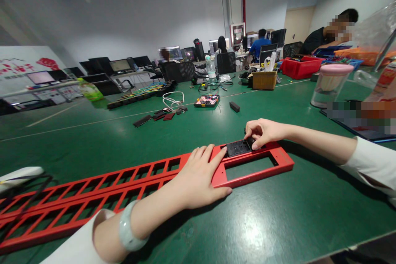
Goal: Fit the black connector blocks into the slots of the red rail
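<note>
A long red metal frame (256, 173) with several rectangular cut-outs lies across the green table (278, 222). My left hand (201, 177) lies flat on the frame, fingers stretched out, the index fingertip touching the edge of a black socket module (237, 148). That module sits in a cut-out near the frame's right end. My right hand (261, 132) bends over the module's right side with fingers curled and pressing on it. A larger cut-out just in front of the module is open.
Loose black and red parts (161, 116), a white cable (172, 101), a small tray (206, 100) and a black block (234, 106) lie further back. A pink-lidded jar (330, 84) stands right. Red bin (301, 67), cardboard box (264, 79), seated people behind.
</note>
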Available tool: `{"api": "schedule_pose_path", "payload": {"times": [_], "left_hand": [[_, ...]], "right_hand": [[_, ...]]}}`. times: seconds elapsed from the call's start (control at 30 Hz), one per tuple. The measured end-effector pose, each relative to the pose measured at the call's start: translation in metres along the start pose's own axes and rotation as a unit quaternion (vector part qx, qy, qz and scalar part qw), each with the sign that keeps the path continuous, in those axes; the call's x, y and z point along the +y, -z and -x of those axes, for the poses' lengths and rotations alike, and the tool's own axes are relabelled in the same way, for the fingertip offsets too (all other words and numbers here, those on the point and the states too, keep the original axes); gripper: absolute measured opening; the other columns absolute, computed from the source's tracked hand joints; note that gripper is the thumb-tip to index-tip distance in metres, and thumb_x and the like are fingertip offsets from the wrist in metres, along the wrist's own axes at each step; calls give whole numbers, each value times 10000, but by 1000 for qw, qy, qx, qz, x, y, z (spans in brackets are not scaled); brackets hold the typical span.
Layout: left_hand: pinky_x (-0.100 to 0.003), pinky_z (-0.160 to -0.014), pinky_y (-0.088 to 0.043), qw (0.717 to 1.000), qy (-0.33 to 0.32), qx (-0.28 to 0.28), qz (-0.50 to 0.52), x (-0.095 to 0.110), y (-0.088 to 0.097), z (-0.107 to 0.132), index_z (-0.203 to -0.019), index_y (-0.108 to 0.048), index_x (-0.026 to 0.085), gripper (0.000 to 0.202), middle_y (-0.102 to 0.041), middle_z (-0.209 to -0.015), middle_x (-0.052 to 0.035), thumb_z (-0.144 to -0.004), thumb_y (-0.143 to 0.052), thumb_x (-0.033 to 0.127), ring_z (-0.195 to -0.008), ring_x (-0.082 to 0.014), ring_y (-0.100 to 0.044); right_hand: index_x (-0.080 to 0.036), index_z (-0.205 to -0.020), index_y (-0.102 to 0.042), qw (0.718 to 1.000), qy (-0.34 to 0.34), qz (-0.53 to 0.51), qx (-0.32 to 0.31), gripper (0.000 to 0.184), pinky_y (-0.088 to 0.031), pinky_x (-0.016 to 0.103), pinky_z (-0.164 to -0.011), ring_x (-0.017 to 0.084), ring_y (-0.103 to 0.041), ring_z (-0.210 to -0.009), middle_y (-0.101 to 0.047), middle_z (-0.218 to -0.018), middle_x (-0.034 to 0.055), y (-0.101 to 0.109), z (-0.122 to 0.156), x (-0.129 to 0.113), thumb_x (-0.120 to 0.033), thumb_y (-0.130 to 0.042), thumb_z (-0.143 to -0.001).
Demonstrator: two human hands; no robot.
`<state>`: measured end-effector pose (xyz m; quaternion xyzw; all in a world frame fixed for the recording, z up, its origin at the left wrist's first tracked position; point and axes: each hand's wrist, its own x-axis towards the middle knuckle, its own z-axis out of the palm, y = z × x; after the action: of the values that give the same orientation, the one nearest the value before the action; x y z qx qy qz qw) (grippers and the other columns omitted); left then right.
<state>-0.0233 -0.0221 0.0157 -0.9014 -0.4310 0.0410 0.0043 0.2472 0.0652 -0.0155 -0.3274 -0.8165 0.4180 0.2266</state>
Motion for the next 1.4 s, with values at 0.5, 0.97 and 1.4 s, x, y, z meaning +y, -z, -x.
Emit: {"api": "schedule_pose_path", "payload": {"times": [0.5,0.97,1.4], "left_hand": [[-513,-1021,-193,1000,3,7,10,1,0,1,-1395,-196,219,876,-241,-1426,-156,-691,-505,639,-1283,-371,-228],[-512,-1020,-193,1000,3,7,8,2,1,1,-1393,-200,220,869,-239,-1425,-160,-694,-505,636,-1284,-370,-227],[-515,-1018,-195,1000,2,2,-2,1,1,0,-1401,-176,213,877,-228,-1423,-178,-703,-482,647,-1283,-381,-217]], "right_hand": [[-140,-830,-582,999,-11,52,8,425,-326,212,-503,78,-419,-541,-440,-610,-59,0,-1,-3,-410,-746,-546],[-141,-831,-601,993,-7,112,25,429,-358,216,-525,100,-453,-613,-489,-722,-10,-3,1,-13,-445,-729,-558],[-148,-826,-587,988,-24,148,30,453,-378,230,-525,119,-487,-625,-504,-750,6,-5,3,-20,-486,-719,-555]]}}
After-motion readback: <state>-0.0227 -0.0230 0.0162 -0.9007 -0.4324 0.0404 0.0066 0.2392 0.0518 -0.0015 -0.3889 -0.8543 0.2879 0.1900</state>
